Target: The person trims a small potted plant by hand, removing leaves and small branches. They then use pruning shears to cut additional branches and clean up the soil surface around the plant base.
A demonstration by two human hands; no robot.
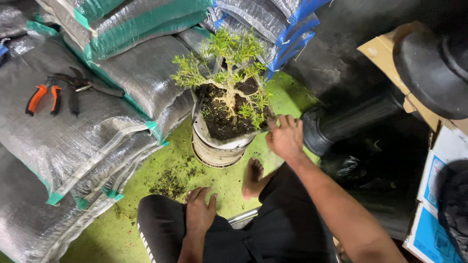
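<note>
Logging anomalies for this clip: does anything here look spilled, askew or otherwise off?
Yes. Dark soil and plant clippings lie scattered on the green floor left of the white pot, beside the stacked sacks. The pot sits tilted, its rim touched by the right hand. The left hand rests on the knee.

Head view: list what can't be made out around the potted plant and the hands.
- Pot: its base, hidden by its own tilted body.
- Right hand: fingertips at the pot rim, contact unclear.
- Left hand: palm hidden, resting on the knee.
- Pliers: jaws overlapped by dark cutters.
</note>
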